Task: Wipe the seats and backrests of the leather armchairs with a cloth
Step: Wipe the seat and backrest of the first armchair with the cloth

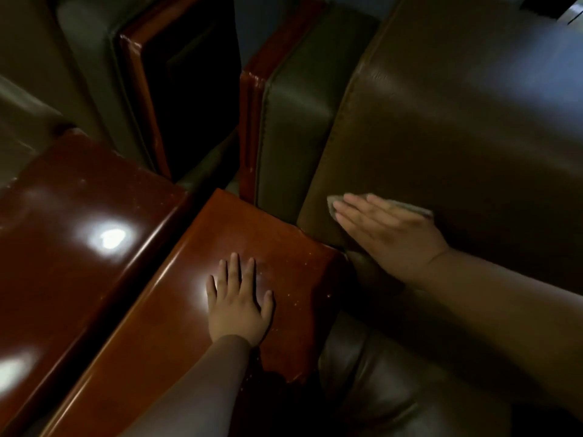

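A dark brown leather armchair fills the right half; its backrest [457,121] rises at the upper right and its seat cushion [394,373] lies at the lower right. My right hand [388,231] lies flat with straight fingers on the lower left part of the backrest, pressing a small grey cloth [407,205] whose edges show above the fingers. My left hand [239,301] rests flat, fingers spread, on the glossy red-brown wooden armrest [268,234] of the same chair.
A second wooden armrest [79,222] of a neighbouring armchair runs alongside at the left, with a narrow gap between the two. Further olive-green leather chair sides with wooden trim [284,127] stand behind, with a dark gap [202,99] between them.
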Demonstrator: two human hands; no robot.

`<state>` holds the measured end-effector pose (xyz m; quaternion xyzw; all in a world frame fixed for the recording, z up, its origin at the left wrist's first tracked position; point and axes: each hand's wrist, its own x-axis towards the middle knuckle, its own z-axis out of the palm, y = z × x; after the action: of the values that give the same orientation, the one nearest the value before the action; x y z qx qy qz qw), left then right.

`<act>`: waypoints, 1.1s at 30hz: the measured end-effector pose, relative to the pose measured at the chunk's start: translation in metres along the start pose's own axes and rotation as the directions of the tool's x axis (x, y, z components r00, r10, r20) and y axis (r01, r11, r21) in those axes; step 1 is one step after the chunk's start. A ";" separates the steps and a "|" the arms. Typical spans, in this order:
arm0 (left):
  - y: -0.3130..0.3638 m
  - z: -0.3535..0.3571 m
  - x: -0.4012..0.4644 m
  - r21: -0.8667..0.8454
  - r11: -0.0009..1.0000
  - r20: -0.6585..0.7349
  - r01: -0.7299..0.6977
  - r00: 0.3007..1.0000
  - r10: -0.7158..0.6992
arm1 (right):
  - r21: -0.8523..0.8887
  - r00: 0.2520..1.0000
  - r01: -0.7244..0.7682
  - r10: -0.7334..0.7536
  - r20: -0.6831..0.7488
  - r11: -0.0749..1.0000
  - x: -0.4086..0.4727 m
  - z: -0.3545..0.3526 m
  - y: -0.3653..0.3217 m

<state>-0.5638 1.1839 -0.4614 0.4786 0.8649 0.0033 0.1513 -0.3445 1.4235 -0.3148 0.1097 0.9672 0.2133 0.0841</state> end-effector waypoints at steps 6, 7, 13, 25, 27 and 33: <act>-0.001 0.005 0.002 -0.002 1.000 -0.046 -0.005 0.999 0.005 | -0.016 0.975 0.037 -0.033 0.220 0.999 0.017 0.013 -0.035; -0.001 0.005 0.002 -0.006 1.000 -0.052 -0.004 0.999 0.003 | -0.011 0.911 0.130 -0.115 0.395 0.991 0.006 0.016 -0.039; 0.001 0.004 0.003 -0.010 1.000 -0.074 0.010 0.997 -0.011 | 0.055 0.893 0.097 -0.111 0.437 0.994 0.038 -0.004 -0.033; 0.002 0.002 0.003 -0.007 1.000 -0.092 0.005 0.996 -0.006 | 0.065 0.797 0.198 -0.199 0.570 0.978 -0.003 0.024 -0.043; 0.003 0.001 0.001 -0.013 1.000 -0.094 0.003 0.996 -0.004 | 0.083 0.871 0.133 -0.156 0.465 0.988 0.017 0.012 -0.035; 0.004 -0.001 0.000 -0.004 1.000 -0.076 0.010 0.997 -0.010 | -0.082 0.964 0.124 -0.101 0.246 0.989 -0.012 0.022 -0.026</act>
<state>-0.5604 1.1865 -0.4593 0.4735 0.8724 0.0222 0.1191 -0.3331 1.4066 -0.3443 0.0754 0.9429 0.2399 0.2183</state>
